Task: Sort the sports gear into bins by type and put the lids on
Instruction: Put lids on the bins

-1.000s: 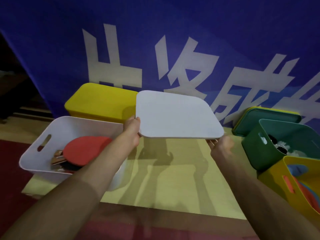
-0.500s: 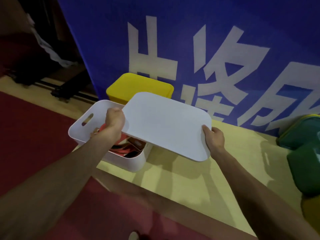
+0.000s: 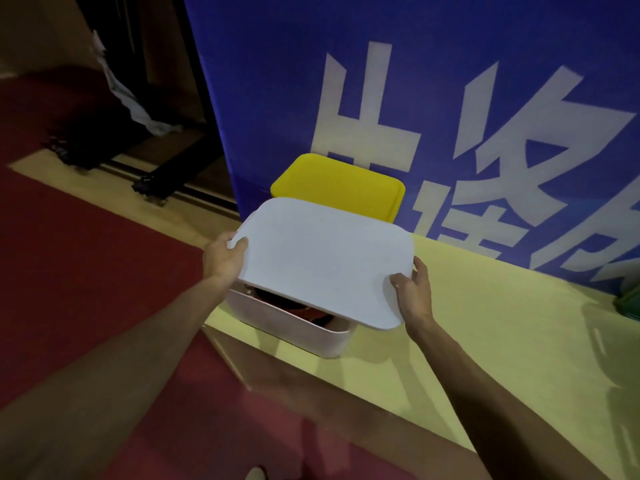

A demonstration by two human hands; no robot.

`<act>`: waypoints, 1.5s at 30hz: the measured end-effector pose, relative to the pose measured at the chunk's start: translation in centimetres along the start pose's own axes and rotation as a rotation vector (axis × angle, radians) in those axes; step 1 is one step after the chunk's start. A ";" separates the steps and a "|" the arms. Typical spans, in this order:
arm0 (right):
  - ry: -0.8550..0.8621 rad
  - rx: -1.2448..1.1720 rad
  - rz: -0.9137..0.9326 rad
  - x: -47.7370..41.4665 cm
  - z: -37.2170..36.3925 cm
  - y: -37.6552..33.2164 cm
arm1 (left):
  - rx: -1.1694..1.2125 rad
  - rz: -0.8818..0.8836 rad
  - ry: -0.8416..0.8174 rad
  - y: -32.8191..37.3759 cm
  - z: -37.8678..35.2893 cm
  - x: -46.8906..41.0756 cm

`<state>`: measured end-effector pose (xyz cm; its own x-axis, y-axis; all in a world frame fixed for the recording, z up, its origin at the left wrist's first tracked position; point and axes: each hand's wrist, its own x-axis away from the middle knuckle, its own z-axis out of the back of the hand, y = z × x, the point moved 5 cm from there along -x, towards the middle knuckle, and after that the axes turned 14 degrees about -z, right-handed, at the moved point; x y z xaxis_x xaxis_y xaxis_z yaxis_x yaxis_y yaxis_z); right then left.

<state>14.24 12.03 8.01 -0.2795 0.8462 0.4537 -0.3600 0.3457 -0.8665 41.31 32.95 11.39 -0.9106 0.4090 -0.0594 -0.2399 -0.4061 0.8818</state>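
A flat white lid [image 3: 322, 261] hovers over the white bin [image 3: 294, 329], covering most of its opening. My left hand [image 3: 223, 258] grips the lid's left edge, thumb on top. My right hand [image 3: 412, 292] grips its right near corner. Through the gap at the bin's front I see the dark and red shapes of table tennis paddles [image 3: 304, 311]. Behind the white bin stands a yellow bin with its yellow lid [image 3: 339, 185] on.
The bins sit on a yellow-green floor strip [image 3: 485, 341] against a blue banner with white characters [image 3: 415, 98]. Red flooring [image 3: 86, 271] lies to the left and front. A green bin's edge [image 3: 630, 303] shows at far right. A dark wheeled frame [image 3: 152, 181] stands at back left.
Both hands have carried the white lid leftwards and down over the white bin, which it now mostly covers. The view has turned left, leaving the green and yellow bins out of sight.
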 end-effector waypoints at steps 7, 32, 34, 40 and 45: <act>0.145 0.101 0.008 2.4 -7.3 1.1 | 0.040 -0.042 -0.068 -5.0 3.3 -4.9; 0.274 0.062 0.030 2.6 -7.2 1.1 | -0.003 -0.044 -0.185 -8.6 0.1 -6.2; 0.277 0.060 0.042 2.6 -7.1 0.7 | -0.028 -0.050 -0.190 -8.5 0.3 -6.1; 0.282 0.108 -0.006 2.7 -7.3 2.5 | -0.168 0.005 -0.237 -8.0 -0.1 -6.4; 0.286 0.038 -0.031 2.6 -6.7 2.6 | -0.190 -0.024 -0.249 -7.4 0.1 -6.7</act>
<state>18.50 17.86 5.57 -0.0080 0.9174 0.3979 -0.3990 0.3619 -0.8425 49.24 33.25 5.33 -0.7992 0.5982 0.0583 -0.3398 -0.5298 0.7770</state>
